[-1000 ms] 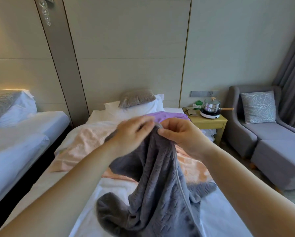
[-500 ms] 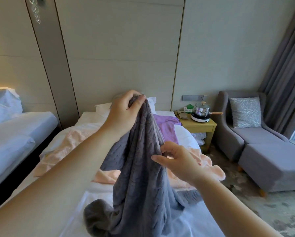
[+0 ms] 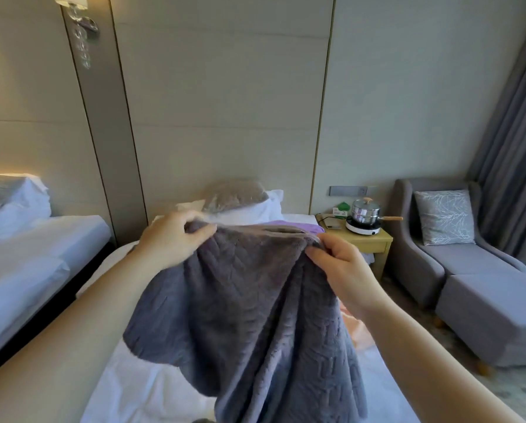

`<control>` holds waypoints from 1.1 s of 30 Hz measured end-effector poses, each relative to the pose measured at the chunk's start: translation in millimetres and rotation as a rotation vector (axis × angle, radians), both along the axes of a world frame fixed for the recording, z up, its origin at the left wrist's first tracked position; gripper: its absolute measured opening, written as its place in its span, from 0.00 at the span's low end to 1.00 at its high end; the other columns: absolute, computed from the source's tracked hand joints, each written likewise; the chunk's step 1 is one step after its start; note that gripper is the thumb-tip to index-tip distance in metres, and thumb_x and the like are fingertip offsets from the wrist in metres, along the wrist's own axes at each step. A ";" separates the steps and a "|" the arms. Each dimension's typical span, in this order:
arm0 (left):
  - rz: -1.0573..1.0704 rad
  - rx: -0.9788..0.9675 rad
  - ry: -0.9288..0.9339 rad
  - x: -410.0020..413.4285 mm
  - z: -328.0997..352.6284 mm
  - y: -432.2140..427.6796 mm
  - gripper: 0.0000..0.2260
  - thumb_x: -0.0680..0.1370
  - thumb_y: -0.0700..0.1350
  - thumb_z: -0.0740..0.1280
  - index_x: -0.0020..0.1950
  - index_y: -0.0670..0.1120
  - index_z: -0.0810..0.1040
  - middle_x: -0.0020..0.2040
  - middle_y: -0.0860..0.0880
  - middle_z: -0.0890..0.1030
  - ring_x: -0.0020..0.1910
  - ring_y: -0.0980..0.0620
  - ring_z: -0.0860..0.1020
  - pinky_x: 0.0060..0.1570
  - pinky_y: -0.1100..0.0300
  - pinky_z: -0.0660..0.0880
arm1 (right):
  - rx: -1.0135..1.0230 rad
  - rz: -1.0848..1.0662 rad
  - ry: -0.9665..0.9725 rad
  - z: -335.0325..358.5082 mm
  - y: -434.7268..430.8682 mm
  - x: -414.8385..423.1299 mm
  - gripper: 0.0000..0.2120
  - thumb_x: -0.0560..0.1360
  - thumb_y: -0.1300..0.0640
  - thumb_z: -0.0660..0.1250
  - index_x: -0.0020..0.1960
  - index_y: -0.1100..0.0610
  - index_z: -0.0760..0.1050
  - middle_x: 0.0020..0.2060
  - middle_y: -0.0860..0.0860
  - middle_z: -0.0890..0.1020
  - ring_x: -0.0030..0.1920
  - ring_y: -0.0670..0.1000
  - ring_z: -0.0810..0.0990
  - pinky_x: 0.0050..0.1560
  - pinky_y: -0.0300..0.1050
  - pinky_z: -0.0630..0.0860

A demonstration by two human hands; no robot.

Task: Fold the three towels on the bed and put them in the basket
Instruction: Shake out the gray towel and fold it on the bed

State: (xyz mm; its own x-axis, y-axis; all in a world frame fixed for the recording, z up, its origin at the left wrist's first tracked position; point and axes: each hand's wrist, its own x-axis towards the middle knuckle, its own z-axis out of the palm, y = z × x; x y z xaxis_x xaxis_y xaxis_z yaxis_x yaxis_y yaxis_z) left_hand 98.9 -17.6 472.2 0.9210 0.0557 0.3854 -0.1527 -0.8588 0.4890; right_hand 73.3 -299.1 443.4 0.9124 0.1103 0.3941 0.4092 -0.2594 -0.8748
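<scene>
Grey pile cloth fills the centre: a grey plush towel (image 3: 249,315) with an embossed pattern of straight, angular ridges is held up above the white-sheeted bed (image 3: 127,392). Its top hem runs almost level between the two hands, and the cloth hangs below in soft, broad folds. The lower end passes out of view at the bottom edge.

Left hand (image 3: 173,236): fingers curled round the left corner of the hem, gripping the cloth.

Right hand (image 3: 338,264): thumb and fingertips pinch the right corner, where a smooth, narrow stitched border shows.

Behind the hem a flat purple towel (image 3: 295,227) lies on the sheet near the white pillow (image 3: 255,209), which carries a grey mottled cushion (image 3: 234,195). A crumpled peach towel (image 3: 354,328) shows just right of the grey one, lying on the bed.

Beside the bed stands a pale yellow wooden nightstand (image 3: 371,242) with a polished steel lidded pot (image 3: 365,212) on a round white hotplate (image 3: 362,228). Further right are a grey upholstered armchair (image 3: 417,264) with a square branch-patterned cushion (image 3: 444,216), and pleated grey curtains (image 3: 515,132). A second white bed (image 3: 26,254) lies at the left.
</scene>
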 end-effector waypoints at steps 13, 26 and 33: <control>-0.626 -0.301 0.085 -23.0 -39.6 -90.6 0.09 0.79 0.48 0.64 0.55 0.46 0.80 0.51 0.46 0.82 0.53 0.47 0.78 0.58 0.47 0.72 | -0.201 0.089 -0.058 -11.2 -5.3 -5.2 0.03 0.74 0.58 0.69 0.46 0.51 0.80 0.48 0.43 0.76 0.52 0.46 0.76 0.58 0.42 0.73; -0.655 -0.522 -0.023 -28.3 -15.6 -89.2 0.10 0.80 0.39 0.62 0.53 0.52 0.80 0.51 0.59 0.82 0.54 0.62 0.77 0.56 0.71 0.69 | -0.104 -0.117 0.007 -32.0 1.2 -5.7 0.07 0.70 0.56 0.73 0.41 0.49 0.76 0.34 0.45 0.82 0.33 0.40 0.78 0.38 0.33 0.76; -0.639 -0.613 -0.044 -24.5 -11.9 -76.6 0.10 0.80 0.37 0.61 0.53 0.50 0.80 0.48 0.59 0.82 0.52 0.62 0.77 0.56 0.70 0.69 | -0.134 -0.087 -0.093 -28.7 7.0 -5.5 0.09 0.73 0.60 0.70 0.41 0.49 0.72 0.34 0.41 0.80 0.36 0.36 0.78 0.40 0.28 0.73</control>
State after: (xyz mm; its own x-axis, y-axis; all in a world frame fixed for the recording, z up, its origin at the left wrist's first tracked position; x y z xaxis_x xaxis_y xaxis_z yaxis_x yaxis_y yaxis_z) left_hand 74.4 -94.2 460.3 0.8316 -0.2560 0.4928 -0.5434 -0.1915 0.8174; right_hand 67.8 -292.1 414.7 0.8809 0.0899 0.4647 0.4581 -0.4088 -0.7893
